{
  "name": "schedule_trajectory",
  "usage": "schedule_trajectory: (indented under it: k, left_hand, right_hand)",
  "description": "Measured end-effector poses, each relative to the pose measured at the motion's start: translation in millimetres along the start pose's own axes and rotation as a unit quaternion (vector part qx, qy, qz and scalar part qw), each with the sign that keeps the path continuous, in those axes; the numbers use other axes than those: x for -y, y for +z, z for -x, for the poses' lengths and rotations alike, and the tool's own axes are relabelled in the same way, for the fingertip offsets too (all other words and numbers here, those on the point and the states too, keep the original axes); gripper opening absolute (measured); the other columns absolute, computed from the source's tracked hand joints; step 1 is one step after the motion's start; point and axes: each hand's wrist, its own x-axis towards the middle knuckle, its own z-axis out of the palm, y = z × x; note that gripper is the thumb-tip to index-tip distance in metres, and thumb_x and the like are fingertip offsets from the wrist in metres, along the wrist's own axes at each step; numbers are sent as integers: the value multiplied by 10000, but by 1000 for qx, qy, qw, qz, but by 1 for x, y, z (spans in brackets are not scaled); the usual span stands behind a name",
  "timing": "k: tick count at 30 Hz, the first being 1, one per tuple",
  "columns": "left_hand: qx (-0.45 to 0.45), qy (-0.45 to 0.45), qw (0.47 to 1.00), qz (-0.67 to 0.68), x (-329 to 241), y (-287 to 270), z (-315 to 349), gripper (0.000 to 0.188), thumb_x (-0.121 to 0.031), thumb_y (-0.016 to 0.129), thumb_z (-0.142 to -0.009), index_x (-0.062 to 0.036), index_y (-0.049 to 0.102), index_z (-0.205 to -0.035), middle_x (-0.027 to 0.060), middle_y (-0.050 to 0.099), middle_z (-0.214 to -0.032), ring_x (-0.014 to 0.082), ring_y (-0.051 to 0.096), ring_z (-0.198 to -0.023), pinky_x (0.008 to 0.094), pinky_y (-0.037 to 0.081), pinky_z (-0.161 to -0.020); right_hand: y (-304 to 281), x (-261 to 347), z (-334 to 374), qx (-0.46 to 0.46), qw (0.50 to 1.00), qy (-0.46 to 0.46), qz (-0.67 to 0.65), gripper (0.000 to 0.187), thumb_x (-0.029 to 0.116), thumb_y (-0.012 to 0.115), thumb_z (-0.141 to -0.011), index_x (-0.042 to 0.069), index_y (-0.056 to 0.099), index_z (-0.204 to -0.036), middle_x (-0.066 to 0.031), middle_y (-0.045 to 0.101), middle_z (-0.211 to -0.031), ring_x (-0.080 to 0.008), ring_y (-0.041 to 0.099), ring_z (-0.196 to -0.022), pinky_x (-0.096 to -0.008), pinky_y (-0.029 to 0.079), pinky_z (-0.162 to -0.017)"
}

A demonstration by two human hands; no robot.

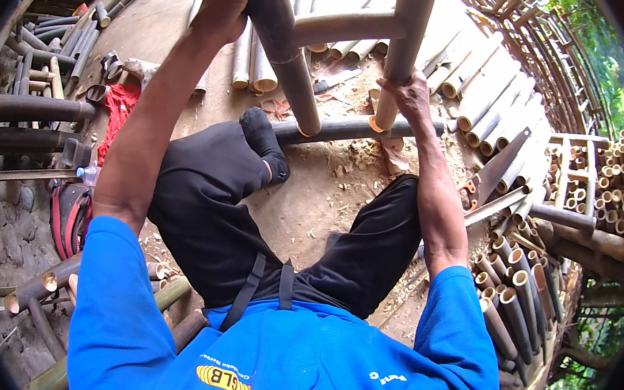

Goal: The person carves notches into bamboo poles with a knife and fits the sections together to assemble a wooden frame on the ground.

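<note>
A bamboo frame stands tilted in front of me, made of a left pole point(279, 53), a right pole point(411, 38) and a crosspiece point(347, 27) joining them. My left hand point(232, 2) is closed round the left pole high up, near the picture's top edge. Lower down, my right hand point(411, 99) grips the right pole close to its cut end. Both lower ends meet or overlap a dark bamboo pole point(339, 132) lying across the floor; whether they touch it I cannot tell. My sock-covered foot point(263, 143) is beside that pole's left end.
A handsaw point(496, 169) with an orange handle lies at right, beside rows of cut bamboo tubes point(479, 120). A broad blade point(338, 78) lies beyond the frame. Shavings point(355, 162) litter the floor. Bamboo bundles point(513, 299), a red cloth point(118, 114) and a backpack point(70, 216) flank me.
</note>
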Motion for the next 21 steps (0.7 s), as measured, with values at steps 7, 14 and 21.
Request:
schedule_trajectory:
  k: [7, 14, 21]
  left_hand:
    - [-9, -25, 1000, 8, 5, -19, -5, 244, 0, 718, -713, 16, 686, -955, 100, 688, -804, 219, 689, -708, 361, 578, -702]
    - [12, -18, 999, -34, 16, -3, -3, 193, 3, 727, -747, 8, 691, -936, 84, 696, -787, 193, 681, -662, 336, 570, -640]
    - [27, -27, 999, -14, 21, -1, -9, 143, 27, 712, -765, -2, 701, -905, 77, 694, -761, 181, 678, -641, 333, 563, -615]
  right_hand:
    - [14, 12, -6, 6, 1000, -4, 7, 541, 269, 870, -772, 20, 653, -1201, -143, 747, -1056, -232, 721, -976, -382, 575, -874]
    - [14, -10, -14, 24, 999, 19, -14, 507, 223, 887, -765, 43, 673, -1188, -109, 755, -1043, -202, 716, -955, -368, 575, -867]
    - [12, -12, -11, 12, 999, 38, 7, 584, 224, 886, -741, 30, 660, -1244, -160, 757, -1087, -248, 732, -1016, -387, 587, -909]
